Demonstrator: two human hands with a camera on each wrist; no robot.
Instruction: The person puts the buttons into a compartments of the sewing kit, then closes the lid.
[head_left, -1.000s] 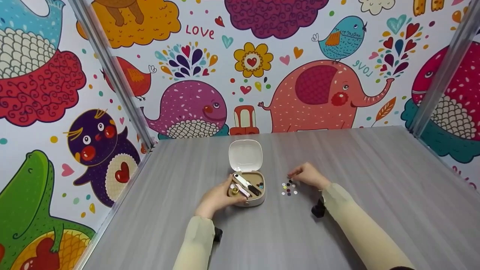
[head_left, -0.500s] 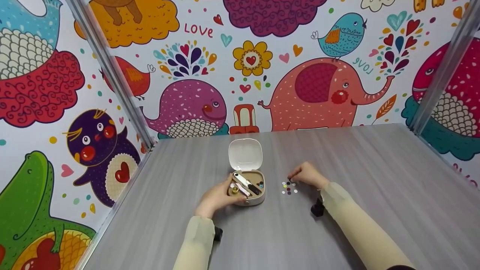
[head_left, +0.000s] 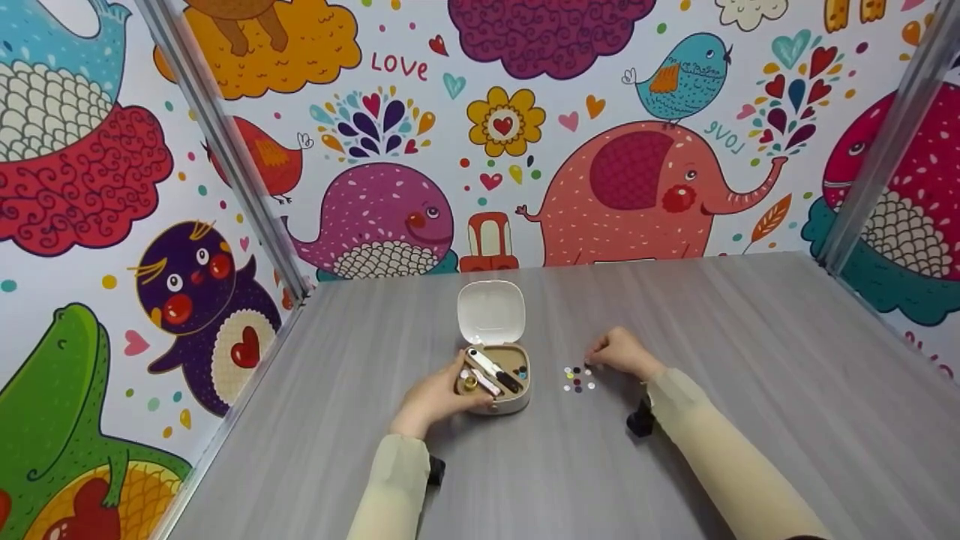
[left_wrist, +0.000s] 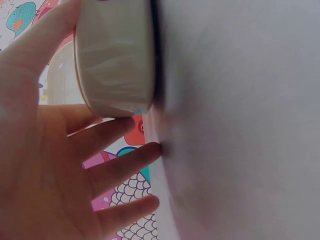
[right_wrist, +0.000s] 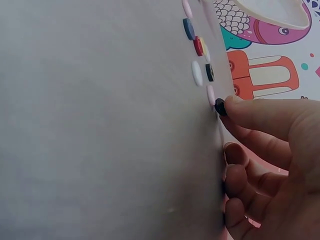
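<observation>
1. Head view: the left hand (head_left: 429, 396) grips the white box (head_left: 511, 406) at its left side, thumb along the front and fingers toward the back. The box sits on the grey table (head_left: 337, 450), its lid (head_left: 491, 310) raised at the back.
2. Inside the box, a white-and-black tool (head_left: 493, 367) lies slantwise across the middle. Left of it are a pink item (head_left: 487, 383) and a gold round piece (head_left: 469, 383); a few small dark and blue buttons (head_left: 522, 372) lie on the right.
3. Left wrist view: the thumb presses the box wall, while the lower fingers (left_wrist: 127, 165) are spread apart.
4. Right wrist view: the right hand (right_wrist: 280, 150) pinches a black button (right_wrist: 220, 106) between thumb and forefinger, the other fingers curled. The button is just beside a pale one; I cannot tell whether it touches the table.
5. Loose buttons (head_left: 577, 382), white, yellow, red and dark, lie on the table between box and right hand.
6. Pale sleeves (head_left: 724, 442) cover both arms; cartoon animals decorate the wall (head_left: 420, 127) behind.
</observation>
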